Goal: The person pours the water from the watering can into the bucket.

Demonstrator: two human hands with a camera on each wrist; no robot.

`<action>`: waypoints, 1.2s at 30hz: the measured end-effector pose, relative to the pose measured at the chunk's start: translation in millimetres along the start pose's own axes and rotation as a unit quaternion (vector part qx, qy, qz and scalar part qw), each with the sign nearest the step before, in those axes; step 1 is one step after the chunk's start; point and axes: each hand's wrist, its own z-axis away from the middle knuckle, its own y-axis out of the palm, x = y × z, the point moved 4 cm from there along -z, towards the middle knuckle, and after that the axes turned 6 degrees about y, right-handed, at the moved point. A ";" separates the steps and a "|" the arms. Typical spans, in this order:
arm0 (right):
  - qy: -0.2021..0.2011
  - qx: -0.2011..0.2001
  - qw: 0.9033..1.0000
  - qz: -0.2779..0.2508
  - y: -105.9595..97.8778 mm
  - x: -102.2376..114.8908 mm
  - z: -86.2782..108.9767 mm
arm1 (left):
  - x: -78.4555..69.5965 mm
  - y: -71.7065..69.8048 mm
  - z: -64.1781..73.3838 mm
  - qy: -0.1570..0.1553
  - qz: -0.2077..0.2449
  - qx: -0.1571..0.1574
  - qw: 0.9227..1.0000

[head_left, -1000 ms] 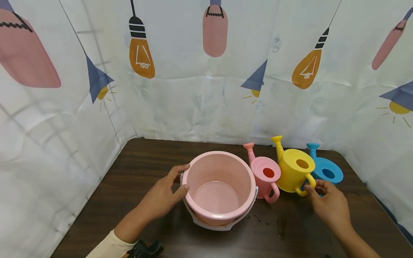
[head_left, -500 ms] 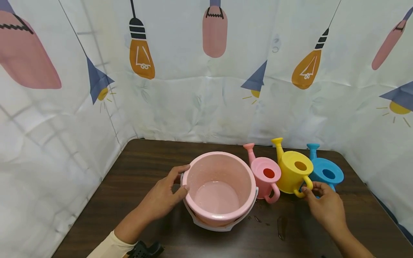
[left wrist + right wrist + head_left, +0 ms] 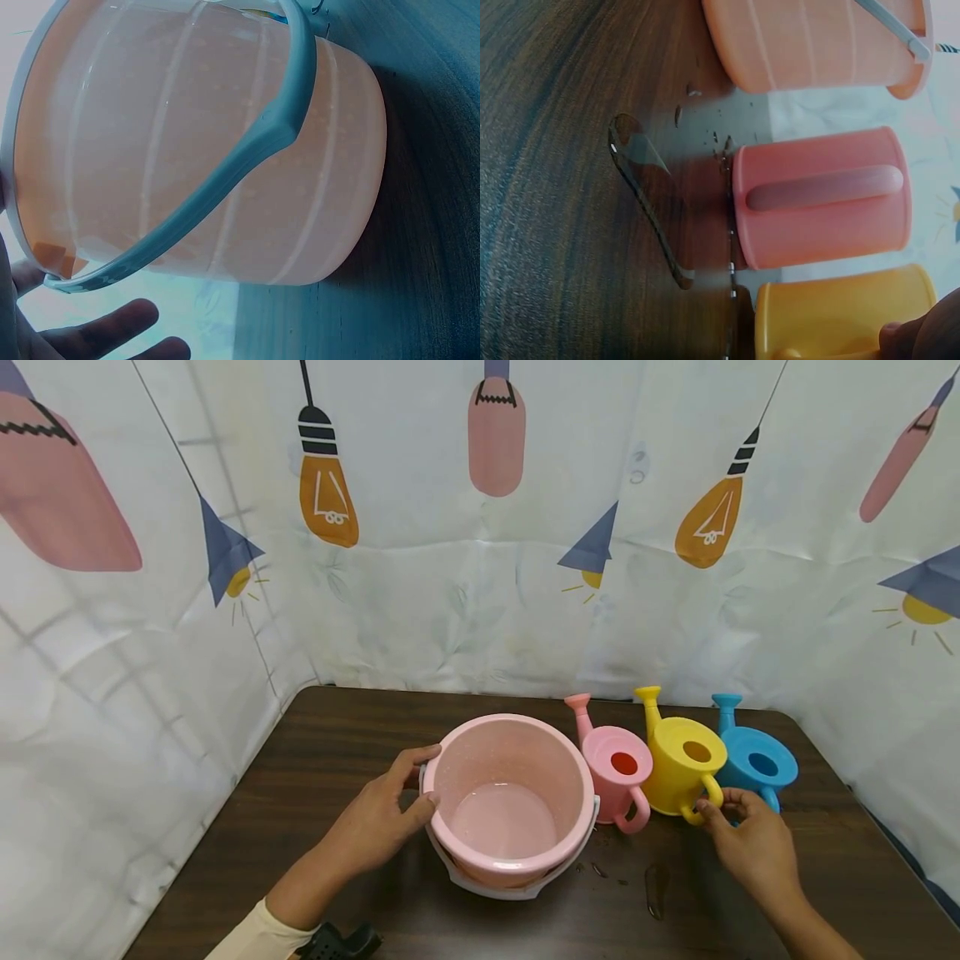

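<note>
A pale pink bucket [image 3: 501,818] with a grey handle [image 3: 232,169] stands upright on the table, a little water showing at its bottom. My left hand [image 3: 378,818] rests against the left of its rim, thumb and forefinger touching; the other fingers spread loosely in the left wrist view. To the right of the bucket are three toy watering cans: pink [image 3: 615,760], yellow [image 3: 678,764] and blue [image 3: 759,760]. My right hand [image 3: 753,847] pinches the handle of the yellow can, which stands between the other two, spout pointing away. In the right wrist view, only my fingertip [image 3: 900,337] shows.
Water drops and a small puddle [image 3: 654,889] lie on the dark wooden table [image 3: 360,727] in front of the cans. A white printed curtain [image 3: 420,610] hangs behind and to the left. Near my left sleeve is a black object [image 3: 341,941].
The yellow watering can has shifted slightly left and toward me, with my right hand following on its handle. More of the blue can shows. My left hand and the bucket stay put.
</note>
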 end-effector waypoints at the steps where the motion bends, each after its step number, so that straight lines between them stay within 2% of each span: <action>1: 0.001 0.001 1.000 0.000 0.7 -0.6 0.0 | -0.1 0.0 0.1 0.000 0.000 0.000 1.000; 13: 0.002 0.000 1.000 -0.010 5.4 -2.0 1.8 | 0.7 -0.1 -0.4 -0.005 -0.001 0.002 1.000; 25: 0.006 0.040 0.999 0.018 1.9 -8.6 1.8 | 0.8 0.9 1.4 0.013 0.004 -0.007 1.000; 28: 0.010 0.031 0.999 0.019 -2.7 -10.6 4.9 | 0.8 1.3 1.3 0.017 0.005 -0.009 1.000; 36: 0.056 -0.029 0.998 0.030 -25.8 -15.3 6.6 | 1.8 1.6 0.4 0.010 0.004 -0.003 1.000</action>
